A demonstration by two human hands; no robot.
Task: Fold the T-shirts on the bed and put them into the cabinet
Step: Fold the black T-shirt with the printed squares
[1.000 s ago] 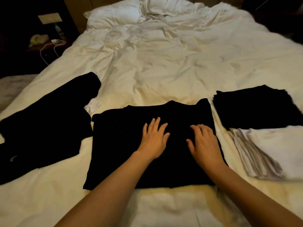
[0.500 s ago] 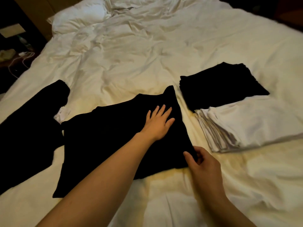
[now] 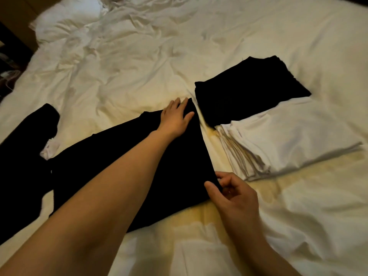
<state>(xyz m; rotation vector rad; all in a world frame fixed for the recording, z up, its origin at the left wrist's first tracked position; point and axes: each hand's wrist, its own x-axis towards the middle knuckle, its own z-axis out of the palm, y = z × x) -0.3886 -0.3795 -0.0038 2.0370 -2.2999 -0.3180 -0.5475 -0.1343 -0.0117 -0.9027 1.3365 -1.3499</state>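
A partly folded black T-shirt [image 3: 175, 164] lies flat on the white bed [image 3: 139, 62] in front of me. My left hand [image 3: 176, 116] rests on its far right corner, near the collar end. My right hand [image 3: 229, 193] pinches the shirt's near right corner between thumb and fingers. To the right sit a folded black T-shirt [image 3: 249, 90] and, nearer to me, a stack of folded white T-shirts [image 3: 282, 140]. Another black garment [image 3: 22, 156] lies spread out at the left.
Rumpled white bedding covers the far half of the bed, with a pillow [image 3: 67, 22] at the top left. A dark bedside area with a white cable [image 3: 8, 76] shows at the far left edge. A small white cloth [image 3: 49, 148] peeks out between the two black garments.
My view has swung left and down. My left hand slid up to the shirt's far right corner. My right hand left the shirt's middle and took hold of its near right corner.
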